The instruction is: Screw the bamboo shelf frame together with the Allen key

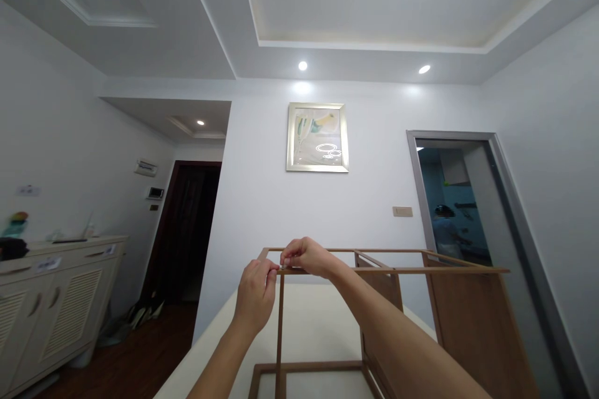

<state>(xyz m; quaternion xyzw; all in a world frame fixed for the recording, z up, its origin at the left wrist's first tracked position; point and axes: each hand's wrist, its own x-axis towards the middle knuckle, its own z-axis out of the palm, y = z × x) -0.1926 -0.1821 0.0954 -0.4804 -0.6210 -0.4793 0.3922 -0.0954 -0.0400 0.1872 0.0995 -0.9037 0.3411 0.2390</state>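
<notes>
A brown wooden furniture frame (440, 270) with thin rails stands on a pale surface in front of me. My left hand (256, 294) is closed at the left end of its upper near rail, the fingers curled around the corner. Just to the right, my right hand (306, 257) is bent over the same corner with thumb and fingers pinched together. A tiny light-coloured piece (281, 267) shows between the two hands, too small to name. One thin upright post (281, 318) runs down from that corner to the lower rails.
Brown panels (472, 318) fill the right part of the frame. The pale tabletop (215, 349) lies beneath it. A white cabinet (70, 305) stands at left, with shoes near a dark door (187, 237). Through the right doorway a person (444, 230) is visible in another room.
</notes>
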